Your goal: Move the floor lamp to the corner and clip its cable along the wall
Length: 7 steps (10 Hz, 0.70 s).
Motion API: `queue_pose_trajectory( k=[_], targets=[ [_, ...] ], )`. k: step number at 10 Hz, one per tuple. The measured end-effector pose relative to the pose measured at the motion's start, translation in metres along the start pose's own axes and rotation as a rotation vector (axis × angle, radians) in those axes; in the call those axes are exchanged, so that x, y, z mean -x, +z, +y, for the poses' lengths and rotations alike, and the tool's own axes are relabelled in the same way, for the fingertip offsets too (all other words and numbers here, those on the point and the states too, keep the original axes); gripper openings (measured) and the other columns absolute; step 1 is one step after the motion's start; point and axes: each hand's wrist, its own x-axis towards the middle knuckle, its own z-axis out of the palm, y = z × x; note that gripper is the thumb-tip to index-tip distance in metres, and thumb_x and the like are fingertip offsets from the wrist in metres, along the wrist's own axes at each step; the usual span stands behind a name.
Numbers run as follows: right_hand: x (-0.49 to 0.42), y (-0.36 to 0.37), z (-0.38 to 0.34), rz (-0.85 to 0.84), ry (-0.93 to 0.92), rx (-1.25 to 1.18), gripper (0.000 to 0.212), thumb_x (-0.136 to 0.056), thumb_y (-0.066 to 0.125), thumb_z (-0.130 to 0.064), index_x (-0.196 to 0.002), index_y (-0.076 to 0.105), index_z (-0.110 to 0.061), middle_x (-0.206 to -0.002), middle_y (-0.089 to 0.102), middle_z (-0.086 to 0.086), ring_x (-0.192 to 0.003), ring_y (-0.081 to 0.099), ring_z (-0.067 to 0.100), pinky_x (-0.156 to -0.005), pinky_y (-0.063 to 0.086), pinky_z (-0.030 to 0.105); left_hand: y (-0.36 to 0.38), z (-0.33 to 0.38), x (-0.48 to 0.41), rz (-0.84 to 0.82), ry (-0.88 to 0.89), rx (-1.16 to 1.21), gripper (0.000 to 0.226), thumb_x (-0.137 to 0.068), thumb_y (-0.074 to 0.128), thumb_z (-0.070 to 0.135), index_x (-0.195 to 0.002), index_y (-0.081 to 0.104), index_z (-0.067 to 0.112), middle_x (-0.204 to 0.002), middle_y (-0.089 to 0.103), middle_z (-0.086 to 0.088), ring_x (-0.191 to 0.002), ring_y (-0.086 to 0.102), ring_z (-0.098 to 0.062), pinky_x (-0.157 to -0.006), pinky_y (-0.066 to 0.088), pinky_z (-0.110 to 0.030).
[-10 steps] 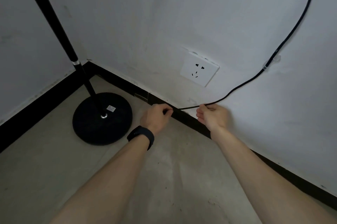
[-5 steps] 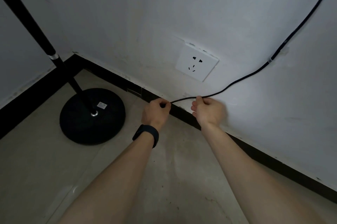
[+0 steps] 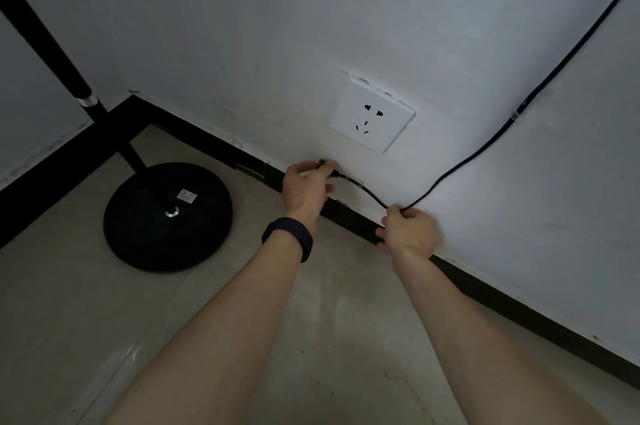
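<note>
Your left hand (image 3: 304,187) pinches the cable (image 3: 481,151) against the wall (image 3: 242,26) just below the socket (image 3: 372,118); your right hand (image 3: 410,232) grips it farther along, above the skirting (image 3: 502,300). The cable climbs the wall through a clip (image 3: 515,115). The lamp (image 3: 168,216) stands in the corner.
</note>
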Motion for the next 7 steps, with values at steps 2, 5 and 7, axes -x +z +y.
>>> queue_pose_trajectory(
  k=[2, 5, 7],
  targets=[
    [-0.008, -0.017, 0.006, -0.084, 0.025, 0.092, 0.029, -0.091, 0.053, -0.035, -0.068, 0.063, -0.019, -0.060, 0.070, -0.002, -0.071, 0.075, 0.026, -0.076, 0.062, 0.053, -0.004, -0.005, 0.002, -0.032, 0.046, -0.124, 0.023, -0.088, 0.074, 0.021, -0.109, 0.065, 0.017, -0.111, 0.071, -0.009, -0.063, 0.065, -0.010, -0.046, 0.047, -0.014],
    [-0.005, -0.027, -0.002, -0.452, -0.097, 0.381, 0.047, -0.089, 0.061, -0.047, -0.120, 0.067, -0.013, -0.118, 0.069, 0.006, -0.112, 0.065, 0.026, -0.102, 0.050, 0.040, -0.011, 0.003, 0.011, -0.114, 0.074, -0.264, 0.048, -0.091, 0.069, 0.013, -0.136, 0.051, 0.015, -0.117, 0.064, -0.010, -0.090, 0.065, -0.020, -0.078, 0.058, -0.032],
    [0.021, -0.041, -0.033, -0.480, -0.477, 0.738, 0.041, -0.098, 0.050, -0.034, -0.138, 0.056, -0.023, -0.146, 0.055, 0.003, -0.133, 0.049, 0.024, -0.104, 0.040, 0.029, -0.022, 0.024, 0.037, 0.029, 0.523, -0.872, 0.060, -0.092, 0.060, 0.021, -0.149, 0.040, 0.021, -0.151, 0.042, -0.016, -0.135, 0.040, -0.034, -0.110, 0.039, -0.046]
  ],
)
